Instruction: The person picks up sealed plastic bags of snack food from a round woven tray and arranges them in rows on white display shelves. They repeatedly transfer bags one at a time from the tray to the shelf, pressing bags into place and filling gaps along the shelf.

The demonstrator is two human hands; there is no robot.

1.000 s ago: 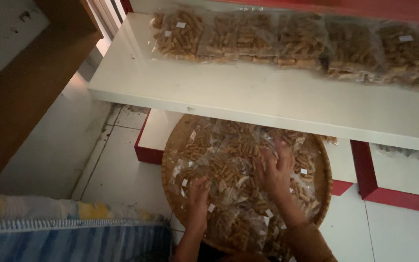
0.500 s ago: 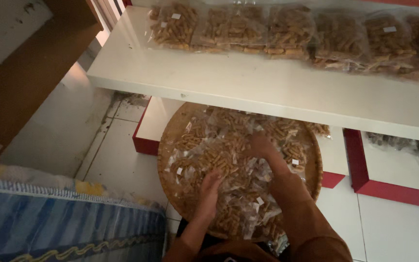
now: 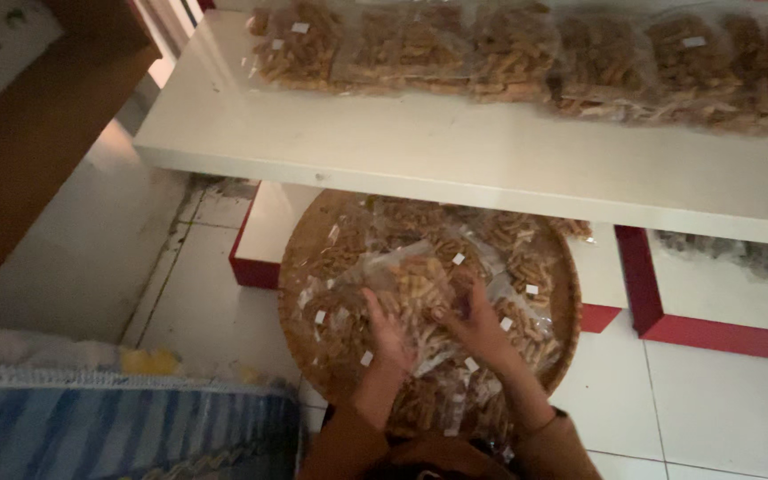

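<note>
clear plastic bag of brown stick snacks (image 3: 420,289): lifted a little off the heap, tilted, crinkled, small white label near its 1 o'clock corner. left hand (image 3: 390,336) grips its 7 o'clock edge, right hand (image 3: 476,322) its 4 o'clock edge. below it, round woven tray (image 3: 300,267) flat on the tiled floor, heaped with more clear snack bags (image 3: 517,267), each with a small white label, overlapping at all clock positions; tray's 12 o'clock rim is hidden under the white shelf.

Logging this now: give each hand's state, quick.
Left hand: closed on a clear snack packet.
Right hand: gripping the same packet over the woven tray.
</note>
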